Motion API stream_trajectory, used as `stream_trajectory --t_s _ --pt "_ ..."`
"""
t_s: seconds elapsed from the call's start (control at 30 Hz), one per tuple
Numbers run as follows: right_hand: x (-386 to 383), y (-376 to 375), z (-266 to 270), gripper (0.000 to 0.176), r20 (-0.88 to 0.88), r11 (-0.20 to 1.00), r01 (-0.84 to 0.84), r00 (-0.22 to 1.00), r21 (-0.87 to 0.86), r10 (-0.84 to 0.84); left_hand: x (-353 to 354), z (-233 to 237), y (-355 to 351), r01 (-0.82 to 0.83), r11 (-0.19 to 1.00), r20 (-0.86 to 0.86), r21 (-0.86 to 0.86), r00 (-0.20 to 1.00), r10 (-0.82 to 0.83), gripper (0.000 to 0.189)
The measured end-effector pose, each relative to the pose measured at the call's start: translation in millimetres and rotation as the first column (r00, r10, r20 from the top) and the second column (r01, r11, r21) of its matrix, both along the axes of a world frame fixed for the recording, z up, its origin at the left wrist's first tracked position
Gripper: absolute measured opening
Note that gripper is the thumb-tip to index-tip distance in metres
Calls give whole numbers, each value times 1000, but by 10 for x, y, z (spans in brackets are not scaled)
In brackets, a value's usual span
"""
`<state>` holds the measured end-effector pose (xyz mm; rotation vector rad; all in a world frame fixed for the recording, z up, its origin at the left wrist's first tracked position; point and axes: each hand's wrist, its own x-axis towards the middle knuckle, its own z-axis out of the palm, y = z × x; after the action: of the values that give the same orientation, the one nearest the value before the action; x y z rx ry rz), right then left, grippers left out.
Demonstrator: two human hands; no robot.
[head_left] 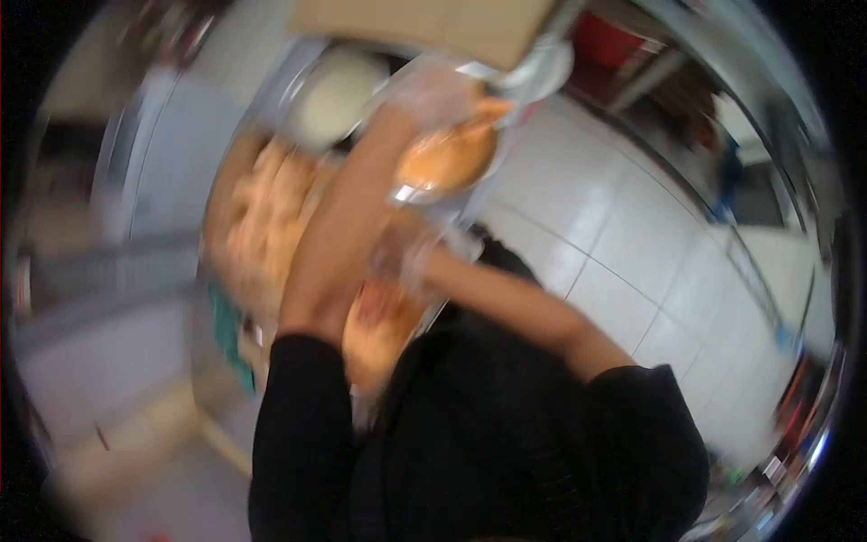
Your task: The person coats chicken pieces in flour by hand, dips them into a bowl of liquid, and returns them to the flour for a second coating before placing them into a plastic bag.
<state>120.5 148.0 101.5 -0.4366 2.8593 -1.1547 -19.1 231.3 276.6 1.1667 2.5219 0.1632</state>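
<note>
My left hand (438, 98), in a clear plastic glove, reaches over a round metal bowl of orange sauce or batter (442, 163). Something orange (489, 110) sticks out at its fingertips; whether it is a coated food piece or the coated glove itself is too blurred to tell. My right hand (402, 257), also gloved in clear plastic, is lower down, above a container of orange-coated food (375, 339) close to my body. Motion smears its fingers, and I cannot make out anything held. Left of my left forearm lies a pile of pale orange food pieces (266, 212) in a wide round container.
A bowl with pale whitish contents (334, 99) stands behind the food pile. A cardboard box (424, 27) lies at the far edge. White floor tiles (587, 226) stretch to the right. A green cloth (233, 339) hangs at the left.
</note>
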Motion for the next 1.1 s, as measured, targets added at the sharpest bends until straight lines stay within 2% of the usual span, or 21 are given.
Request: stream_trajectory --t_s 0.07,0.13,0.17,0.23,0.3,0.37,0.43,0.47,0.53,0.57,0.63,0.7,0.77,0.8,0.83,0.87,0.97,1.0,1.03,1.07,1.1 --pt "-91 85 134 43 111 974 -122 989 192 102 -57 -13 -180 239 971 -185 23 955 -231 56" --pt "-127 72 254 42 -295 991 -71 955 -113 35 -65 24 -604 233 972 -311 -30 922 -231 45" --pt "-142 3 377 42 -298 985 -127 951 -114 88 14 102 -851 139 990 -266 1 955 -133 44" --pt "-180 -40 558 41 -182 784 -158 927 600 327 234 291 -1253 -18 997 -179 76 983 31 42" --pt "-199 28 66 39 -191 859 -256 909 443 369 256 378 -1580 -148 978 -80 148 984 161 41" --pt "-146 33 124 38 -184 902 -345 899 258 397 320 -126 -2091 -186 938 -318 292 906 279 47" --pt "-126 40 761 35 335 782 -550 825 293 454 432 -885 -2696 -281 943 -224 179 922 317 53" --pt "-130 80 625 35 345 768 -569 813 294 470 530 -1164 -2924 -303 935 -214 183 916 338 53" --pt "-157 196 261 34 163 873 -459 861 -164 483 713 -1508 -3229 -674 554 438 489 739 512 48" --pt "-221 180 793 32 149 812 -503 864 297 481 787 -1464 -3252 -690 537 451 485 723 523 48" --pt "-413 228 241 30 -193 716 -354 805 602 561 954 -1063 -3271 -730 667 234 146 681 694 44" --pt "-864 223 -275 35 -436 478 28 460 878 773 1100 -613 -3276 -729 645 -33 -228 668 744 41" --pt "-1416 31 -761 39 -427 753 -269 689 600 586 1095 -1117 -3549 -629 672 -403 -390 773 490 41" --pt "-1453 -129 -500 39 -429 748 -277 678 604 597 1061 -1413 -3680 -670 651 -279 -357 742 610 39" --pt "-1520 -417 30 39 73 130 -353 507 927 859 1094 -1744 -3787 -752 593 -87 -288 637 766 36" --pt "-1534 -596 349 38 615 -553 -269 348 789 708 1184 -2118 -3895 -856 481 138 -188 462 876 34" --pt "-1363 -497 61 41 752 -692 -295 268 659 602 1601 -3497 -4338 -993 115 656 32 108 747 28" --pt "-1272 -412 -13 44 822 -759 -314 217 570 527 1637 -2841 -3961 -975 194 622 -107 87 778 33" --pt "-1132 -331 113 44 833 -776 -304 203 553 515 1713 -2229 -3626 -951 245 605 -191 83 792 38" --pt "-942 -244 377 50 754 -382 -681 399 625 522 1810 -1748 -3381 -936 264 606 -234 72 792 43" --pt "-767 -169 566 56 708 151 -805 579 573 405 1890 -1356 -3211 -927 274 617 -256 61 784 49"
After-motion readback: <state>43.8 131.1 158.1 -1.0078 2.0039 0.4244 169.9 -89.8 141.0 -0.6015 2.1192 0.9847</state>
